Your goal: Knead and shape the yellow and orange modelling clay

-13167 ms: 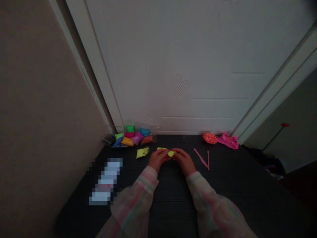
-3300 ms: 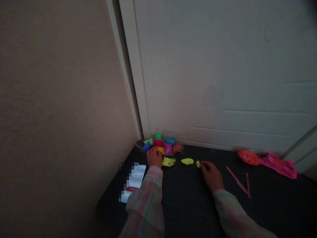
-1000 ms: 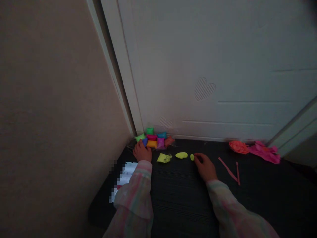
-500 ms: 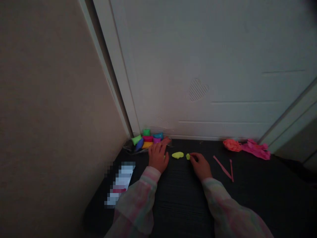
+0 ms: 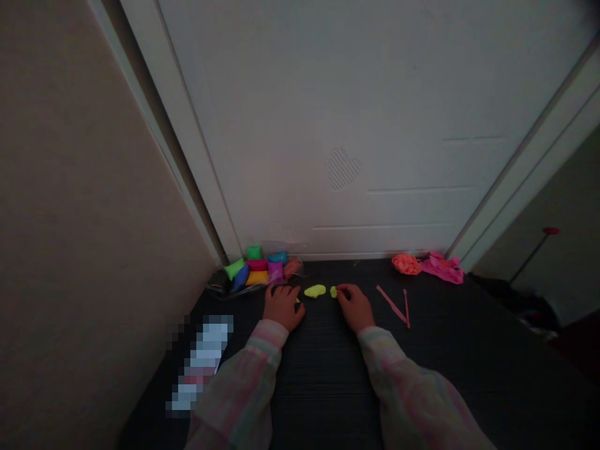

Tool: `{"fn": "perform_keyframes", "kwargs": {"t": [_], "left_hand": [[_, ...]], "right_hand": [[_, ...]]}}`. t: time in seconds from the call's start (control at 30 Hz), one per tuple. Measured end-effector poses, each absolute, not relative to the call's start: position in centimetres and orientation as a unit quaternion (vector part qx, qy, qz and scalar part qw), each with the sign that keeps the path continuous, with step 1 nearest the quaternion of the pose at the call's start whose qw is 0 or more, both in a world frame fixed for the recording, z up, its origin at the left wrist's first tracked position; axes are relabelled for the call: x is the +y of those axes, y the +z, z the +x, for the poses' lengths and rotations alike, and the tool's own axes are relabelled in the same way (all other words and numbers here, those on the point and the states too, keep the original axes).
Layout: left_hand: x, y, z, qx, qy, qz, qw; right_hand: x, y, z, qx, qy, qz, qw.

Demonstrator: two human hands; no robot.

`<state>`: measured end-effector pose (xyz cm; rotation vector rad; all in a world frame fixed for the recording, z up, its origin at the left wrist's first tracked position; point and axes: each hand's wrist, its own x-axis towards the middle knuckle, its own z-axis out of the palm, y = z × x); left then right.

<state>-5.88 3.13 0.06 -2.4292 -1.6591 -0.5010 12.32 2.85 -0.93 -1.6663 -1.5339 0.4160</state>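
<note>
My left hand [image 5: 282,308] rests palm down on the dark table, fingers spread. A bit of yellow modelling clay [image 5: 297,300] shows between its thumb and forefinger, mostly hidden below the hand. My right hand [image 5: 355,306] has thumb and fingertips closed at a small yellow clay piece [image 5: 334,292], which touches the tabletop. Between the two hands lies a longer, flattened yellow clay lump [image 5: 315,291], touched by neither.
Several coloured clay packets [image 5: 257,277] lie in clear plastic at the back left. A blurred-out bright rectangle [image 5: 210,350] is on the left. Thin pink strips [image 5: 392,304] lie right of my right hand; behind are an orange bundle [image 5: 406,264] and a crumpled pink piece [image 5: 443,267].
The view has shifted to the right, so everything appears further left. My left hand has drawn back slightly from the packets. My right hand stays at the small yellow piece.
</note>
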Motion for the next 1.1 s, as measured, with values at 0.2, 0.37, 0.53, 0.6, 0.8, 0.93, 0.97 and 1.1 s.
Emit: {"fn": "perform_keyframes", "kwargs": {"t": [0.2, 0.37, 0.53, 0.6, 0.8, 0.93, 0.97, 1.1], "left_hand": [[3.5, -0.2, -6.1, -0.581, -0.146, -0.795, 0.090], [3.5, 0.1, -6.1, -0.593, -0.148, -0.785, 0.101], [3.0, 0.8, -5.5, -0.562, -0.189, -0.798, 0.105], [2.8, 1.0, -5.0, -0.539, -0.200, -0.812, 0.104], [2.3, 0.2, -3.0, -0.497, -0.203, -0.836, 0.111], [2.3, -0.5, -1.9, -0.501, -0.193, -0.836, 0.111], [2.3, -0.6, -1.8, -0.505, -0.191, -0.834, 0.109], [2.6, -0.7, -1.6, -0.522, -0.192, -0.825, 0.097]], "right_hand": [[2.9, -0.9, 12.3, -0.605, 0.167, -0.662, 0.410], [2.8, -0.9, 12.3, -0.606, 0.163, -0.662, 0.409], [2.8, -0.8, 12.3, -0.616, 0.150, -0.660, 0.402], [2.8, -0.7, 12.2, -0.625, 0.142, -0.660, 0.392], [2.6, -0.6, 11.8, -0.650, 0.102, -0.674, 0.336], [2.5, -0.6, 11.6, -0.659, 0.083, -0.688, 0.294], [2.5, -0.5, 11.6, -0.661, 0.083, -0.688, 0.288], [2.5, -0.4, 11.8, -0.663, 0.095, -0.682, 0.295]]}}
